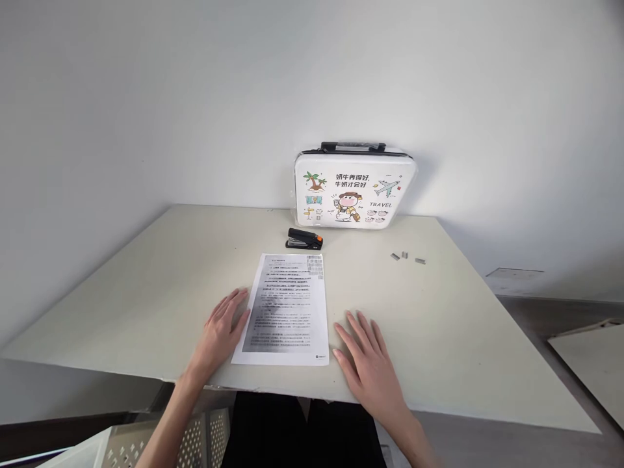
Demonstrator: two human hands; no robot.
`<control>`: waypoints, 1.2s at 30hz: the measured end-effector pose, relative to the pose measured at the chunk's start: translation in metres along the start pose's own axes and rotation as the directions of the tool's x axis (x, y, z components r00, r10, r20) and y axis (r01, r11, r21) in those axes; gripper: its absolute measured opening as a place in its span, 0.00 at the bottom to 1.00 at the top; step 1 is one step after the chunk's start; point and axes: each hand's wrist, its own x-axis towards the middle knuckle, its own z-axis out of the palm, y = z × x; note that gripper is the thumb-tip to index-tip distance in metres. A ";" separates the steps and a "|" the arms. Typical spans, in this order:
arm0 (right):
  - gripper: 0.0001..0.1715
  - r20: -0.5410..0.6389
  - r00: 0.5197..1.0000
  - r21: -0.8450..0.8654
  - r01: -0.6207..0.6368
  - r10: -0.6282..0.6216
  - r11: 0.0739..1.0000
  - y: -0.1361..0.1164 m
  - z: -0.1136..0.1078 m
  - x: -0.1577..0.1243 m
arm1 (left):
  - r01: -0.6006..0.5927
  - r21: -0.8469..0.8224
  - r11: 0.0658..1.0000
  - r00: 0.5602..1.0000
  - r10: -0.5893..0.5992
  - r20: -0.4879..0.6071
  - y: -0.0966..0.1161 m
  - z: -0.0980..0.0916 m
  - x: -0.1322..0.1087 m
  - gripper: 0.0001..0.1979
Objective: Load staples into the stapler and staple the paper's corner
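Note:
A printed sheet of paper (287, 311) lies flat near the front edge of the pale table (146, 286). My left hand (223, 328) rests palm down just left of the sheet, fingers stretched out and touching its left edge. My right hand (366, 359) lies flat on the table just right of the sheet, fingers spread, holding nothing. A black stapler (303, 239) with an orange end sits beyond the top of the sheet. Three small strips of staples (406, 257) lie to the right.
A white case (355, 190) with cartoon pictures and a black handle stands against the wall at the back of the table. A perforated white bin (160, 442) sits below the table's front edge. Another table corner (595, 364) shows at the right.

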 end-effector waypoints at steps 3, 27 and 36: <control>0.31 -0.005 1.000 -0.008 0.003 -0.003 1.000 0.001 0.001 0.000 | 0.010 0.002 1.000 1.000 -0.010 -0.008 0.002 0.000 0.000 0.27; 0.28 0.201 0.963 0.071 0.170 -0.181 0.983 0.049 -0.035 0.058 | 0.026 -0.046 0.999 1.000 -0.026 -0.002 0.004 -0.001 0.001 0.27; 0.23 0.084 0.965 0.113 0.239 -0.249 0.964 0.070 -0.015 0.123 | 0.046 -0.050 0.998 0.999 -0.046 0.002 0.002 0.002 0.002 0.27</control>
